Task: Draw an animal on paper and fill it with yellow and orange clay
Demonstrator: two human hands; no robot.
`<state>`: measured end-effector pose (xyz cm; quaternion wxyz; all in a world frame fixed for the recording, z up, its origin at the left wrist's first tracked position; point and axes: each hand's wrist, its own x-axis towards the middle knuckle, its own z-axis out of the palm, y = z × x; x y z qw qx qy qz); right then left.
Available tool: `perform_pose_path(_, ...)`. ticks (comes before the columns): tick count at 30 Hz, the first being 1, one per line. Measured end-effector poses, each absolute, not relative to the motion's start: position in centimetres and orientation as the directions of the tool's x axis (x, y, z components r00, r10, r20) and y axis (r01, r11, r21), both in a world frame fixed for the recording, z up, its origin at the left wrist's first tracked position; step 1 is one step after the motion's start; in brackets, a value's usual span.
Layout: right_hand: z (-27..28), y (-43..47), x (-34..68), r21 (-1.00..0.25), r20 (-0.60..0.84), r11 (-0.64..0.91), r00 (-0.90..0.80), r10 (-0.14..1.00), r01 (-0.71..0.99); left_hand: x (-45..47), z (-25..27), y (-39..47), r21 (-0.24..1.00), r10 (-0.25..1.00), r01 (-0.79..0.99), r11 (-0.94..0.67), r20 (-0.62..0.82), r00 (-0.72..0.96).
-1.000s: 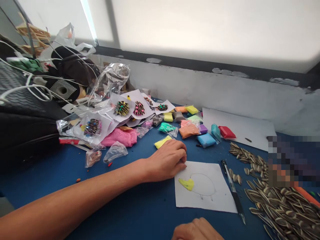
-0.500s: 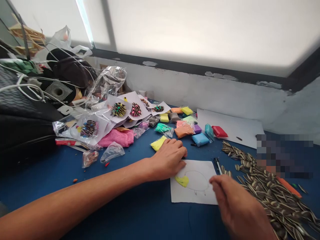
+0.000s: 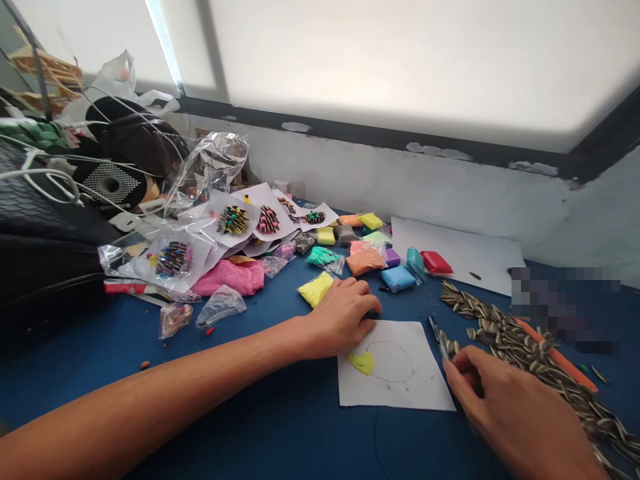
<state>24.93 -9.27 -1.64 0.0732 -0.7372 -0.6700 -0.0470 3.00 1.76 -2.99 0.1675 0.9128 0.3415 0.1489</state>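
Observation:
My left hand [image 3: 343,317] rests on the blue table at the top left of a small sheet of white paper [image 3: 425,393]. Its fingers are bent, with a gap to the thumb, which touches the paper's upper edge. On the sheet is a pencilled oval with short legs, and yellow-green clay [image 3: 362,363] is spread at its left end. My right hand [image 3: 520,407] is just right of the sheet, thumb and forefinger closed at the lower end of a pen [image 3: 437,333]. A pack of yellow clay [image 3: 316,289] lies by my left hand.
Striped sunflower seeds [image 3: 525,357] lie in a long heap at right, with an orange strip [image 3: 565,360]. Several coloured clay packs [image 3: 365,261] sit behind the sheet. Seed-covered figures on paper [image 3: 235,220], a pink cloth [image 3: 233,277] and plastic bags fill the left.
My right hand has moved right, off the sheet's right edge to the pen, uncovering the sheet's lower right corner. My left hand has stayed nearly still. The view has shifted slightly.

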Motion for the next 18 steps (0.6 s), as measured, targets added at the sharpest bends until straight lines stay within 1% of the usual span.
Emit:
perform_pose_path(4, -1.2, -9.3, 25.2, 0.006, 0.165, -0.114, 0.112, 0.980, 0.993, 2.9, -3.7, 1.2, 0.392, 0.584, 0.480, -0.785, 0.209, 0.785)
perform_pose_path(7, -1.2, -9.2, 24.9, -0.015, 0.120, -0.079, 0.080, 0.989, 0.997, 2.7, -4.0, 1.2, 0.378, 0.515, 0.413, -0.828, 0.223, 0.828)
perform_pose_path(11, -1.5, -9.3, 24.5, -0.038, 0.093, -0.060, 0.064, 0.994, 0.997, 2.2, -4.0, 1.6, 0.408, 0.451, 0.345, -0.845, 0.198, 0.870)
perform_pose_path(18, -1.7, -9.2, 25.4, 0.044, 0.108, -0.124, 0.118, 0.987, 0.991, 1.6, -2.8, 1.0, 0.475, 0.413, 0.311, -0.823, 0.125, 0.902)
